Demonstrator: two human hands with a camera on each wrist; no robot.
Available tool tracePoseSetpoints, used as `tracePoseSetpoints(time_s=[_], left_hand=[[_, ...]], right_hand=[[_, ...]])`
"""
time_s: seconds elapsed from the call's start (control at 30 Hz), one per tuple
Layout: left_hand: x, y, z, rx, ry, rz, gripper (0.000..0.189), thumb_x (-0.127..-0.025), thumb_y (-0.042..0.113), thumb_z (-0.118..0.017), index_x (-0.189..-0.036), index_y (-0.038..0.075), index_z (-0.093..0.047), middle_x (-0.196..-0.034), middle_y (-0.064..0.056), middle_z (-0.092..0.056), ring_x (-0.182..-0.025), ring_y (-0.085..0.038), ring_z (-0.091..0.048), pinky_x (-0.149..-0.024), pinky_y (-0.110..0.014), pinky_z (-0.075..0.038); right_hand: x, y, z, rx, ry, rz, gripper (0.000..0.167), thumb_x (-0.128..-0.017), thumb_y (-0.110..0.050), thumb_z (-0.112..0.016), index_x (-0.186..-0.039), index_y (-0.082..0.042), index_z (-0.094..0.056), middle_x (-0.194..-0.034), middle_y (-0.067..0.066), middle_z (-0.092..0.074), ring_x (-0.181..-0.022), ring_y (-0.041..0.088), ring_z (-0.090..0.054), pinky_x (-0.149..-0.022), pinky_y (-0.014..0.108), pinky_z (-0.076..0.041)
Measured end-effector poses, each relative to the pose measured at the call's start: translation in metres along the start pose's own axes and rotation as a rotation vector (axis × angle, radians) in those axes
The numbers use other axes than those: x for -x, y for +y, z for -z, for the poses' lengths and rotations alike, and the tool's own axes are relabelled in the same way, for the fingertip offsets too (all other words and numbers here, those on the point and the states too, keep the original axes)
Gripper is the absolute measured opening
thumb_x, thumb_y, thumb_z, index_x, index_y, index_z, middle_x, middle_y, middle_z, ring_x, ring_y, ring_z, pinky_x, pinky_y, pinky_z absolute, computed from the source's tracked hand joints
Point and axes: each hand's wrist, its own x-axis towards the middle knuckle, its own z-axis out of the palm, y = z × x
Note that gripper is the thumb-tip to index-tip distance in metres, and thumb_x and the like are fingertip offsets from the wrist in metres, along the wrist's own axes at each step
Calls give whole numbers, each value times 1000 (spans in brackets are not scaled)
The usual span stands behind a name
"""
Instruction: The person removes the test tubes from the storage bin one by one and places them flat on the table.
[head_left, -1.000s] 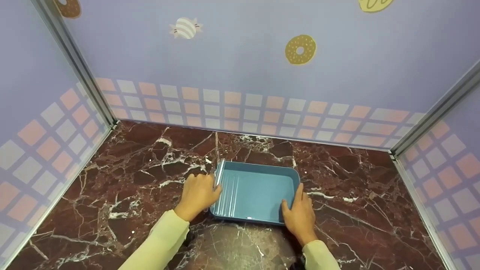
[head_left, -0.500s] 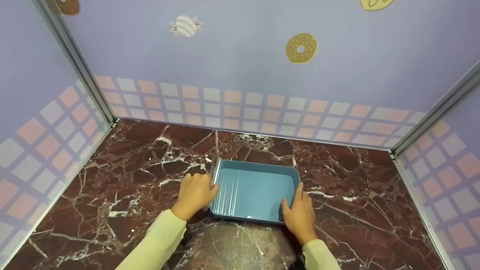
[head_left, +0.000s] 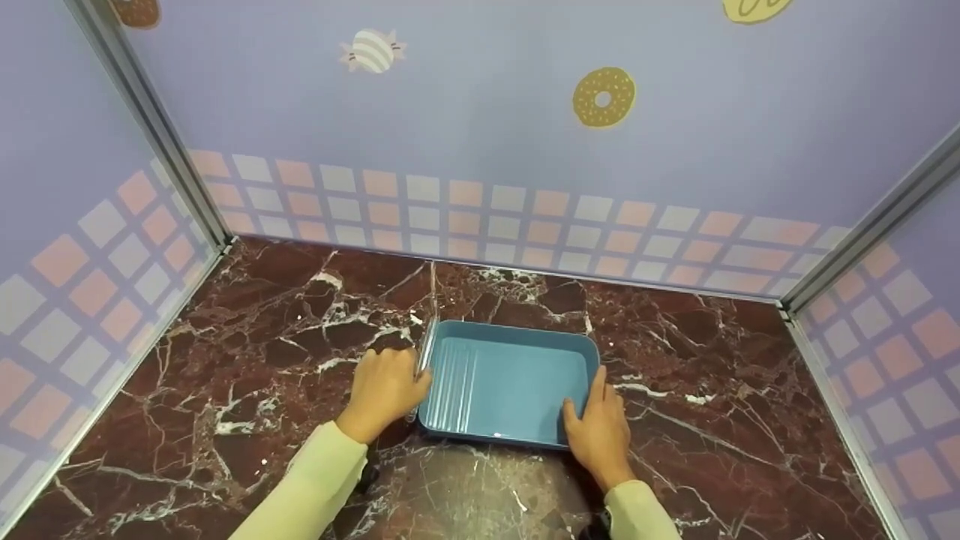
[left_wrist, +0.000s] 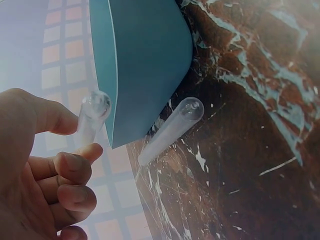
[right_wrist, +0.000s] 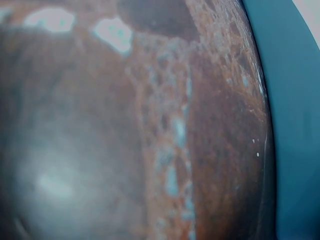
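Note:
Close to the tray's left side, my left hand pinches a clear round-ended test tube between thumb and forefinger. A second clear test tube lies on the marble surface beside the tray wall. The blue rectangular tray holds several clear tubes side by side along its left part. At the tray's right near corner rests my right hand, its thumb inside the rim and its fingers along the outer side. In the right wrist view the tray's outer wall shows, but no hand.
Dark red veined marble spreads around the tray. A lilac back wall with printed sweets and checks stands behind it. Side panels with metal corner posts bound the left and right.
My left hand has moved left with the test tube, from over the tray's left edge to just outside it. The right hand and the tray have stayed in place.

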Motion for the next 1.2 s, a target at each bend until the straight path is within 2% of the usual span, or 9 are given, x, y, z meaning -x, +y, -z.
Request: tracePoseSetpoints(time_s=[0.17,0.43,0.67,1.07,1.2], left_hand=[[0,0,-1,1,4,2,44,-80,28,-69,-50,16,-40,-46,-1,-45,-45,-20,-35,-51,-34,-30],[2,-1,0,-6,49,-9,41,-78,26,-69,-50,15,-41,-47,-5,-50,-44,-24,-40,-50,-38,-33],[2,-2,1,-3,18,11,39,-80,28,-68,-52,15,-43,-50,-5,-53,-45,-23,-42,-52,-37,-34],[5,-4,0,2,0,32,37,-80,28,-69,-54,14,-46,-51,-5,-54,-46,-23,-42,-53,-37,-33],[5,-4,-1,-2,21,17,39,-80,27,-69,-52,15,-44,-49,-5,-52,-45,-23,-41,-52,-37,-33]], right_hand=[[0,0,1,-4,7,-2,80,-92,-34,-56,-152,0,-17,-140,26,-44,-126,42,-44,-95,57,-42],[0,-1,2,-10,-12,1,79,-93,-36,-54,-153,-1,-15,-142,25,-43,-127,41,-44,-95,57,-42],[0,0,2,-4,-11,-1,79,-93,-36,-55,-153,0,-16,-141,25,-44,-126,41,-44,-95,56,-42],[0,0,1,0,-10,-5,79,-93,-36,-55,-153,0,-16,-141,25,-43,-126,41,-44,-94,57,-42],[-1,0,1,-1,-11,-5,79,-93,-35,-54,-153,0,-15,-141,25,-43,-127,41,-43,-95,57,-41]])
